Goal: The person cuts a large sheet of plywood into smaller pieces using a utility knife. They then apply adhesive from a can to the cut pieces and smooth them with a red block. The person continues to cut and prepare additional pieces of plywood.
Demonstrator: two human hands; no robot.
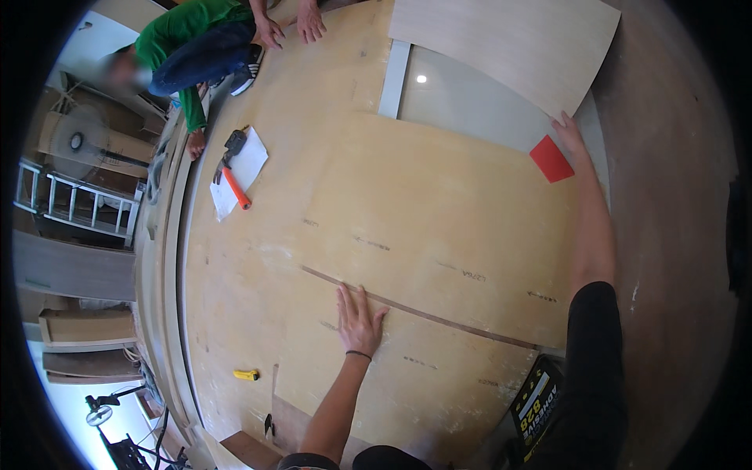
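Observation:
My left hand lies flat with fingers spread on a large yellowish wood sheet, beside a narrow dark gap that runs across it. At the far right, my right hand grips the near corner of a thin pale wood sheet. This pale sheet lies at an angle over a glossy light grey panel with a whitish strip along its left edge. A flat red piece rests right beside my right wrist.
A co-worker in green crouches far left, hands on the surface. An orange-handled hammer lies on white paper; a yellow utility knife is nearer. A black adhesive container stands near right. A fan and ladder are left.

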